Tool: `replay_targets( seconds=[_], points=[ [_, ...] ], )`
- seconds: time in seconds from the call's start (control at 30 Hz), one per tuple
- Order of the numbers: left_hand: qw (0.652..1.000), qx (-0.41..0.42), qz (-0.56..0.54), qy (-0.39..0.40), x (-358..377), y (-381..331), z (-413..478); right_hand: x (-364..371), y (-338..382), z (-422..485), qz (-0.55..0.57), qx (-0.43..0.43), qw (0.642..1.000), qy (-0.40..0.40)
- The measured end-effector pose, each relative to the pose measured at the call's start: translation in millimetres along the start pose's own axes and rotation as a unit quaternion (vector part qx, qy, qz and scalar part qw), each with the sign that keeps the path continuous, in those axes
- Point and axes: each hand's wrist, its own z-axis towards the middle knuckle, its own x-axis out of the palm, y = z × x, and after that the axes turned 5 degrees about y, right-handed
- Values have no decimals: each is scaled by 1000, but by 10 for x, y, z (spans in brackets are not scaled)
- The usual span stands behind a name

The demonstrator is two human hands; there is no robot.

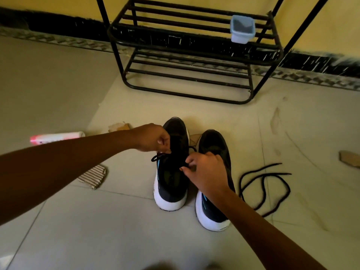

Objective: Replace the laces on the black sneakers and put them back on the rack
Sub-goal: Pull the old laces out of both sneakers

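Two black sneakers with white soles stand side by side on the floor, toes toward the rack: the left sneaker (171, 182) and the right sneaker (216, 211). My left hand (153, 138) pinches a black lace (158, 157) over the left sneaker's upper. My right hand (204, 170) pinches the same lace on that shoe's right side, and hides part of the right sneaker. A loose black lace (263, 184) lies coiled on the floor to the right of the pair. The black metal shoe rack (187, 78) stands behind them against the wall.
A pale blue plastic cup (242, 29) sits on the rack's upper shelf. A pink and white tube (56, 137) and a striped cloth (93, 176) lie on the floor at left. Cardboard scraps (348, 158) lie at right and behind the sneakers.
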Motion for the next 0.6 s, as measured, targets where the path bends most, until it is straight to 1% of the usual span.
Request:
replay_targets(
  seconds=[0.13,0.23,0.37,0.43,0.5,0.53,0.57,0.6],
  points=[
    [999,32,-1,-21,21,40,17,41,101,27,-45,18,999,22],
    [996,46,-25,-71,127,39,46,71,172,34,-72,22,997,16],
    [983,61,-110,-133,284,98,36,55,230,12,-95,34,995,19],
    [972,67,-177,-143,350,160,51,48,245,8,-104,36,994,19],
    [953,68,-258,-143,394,157,57,49,267,17,-108,39,993,20],
    [936,67,-313,-145,412,138,58,53,281,22,-110,42,993,22],
    [911,65,-378,-154,420,106,48,55,296,24,-113,44,992,22],
    [878,59,-445,-168,421,85,47,61,303,22,-114,45,992,20]
  ],
)
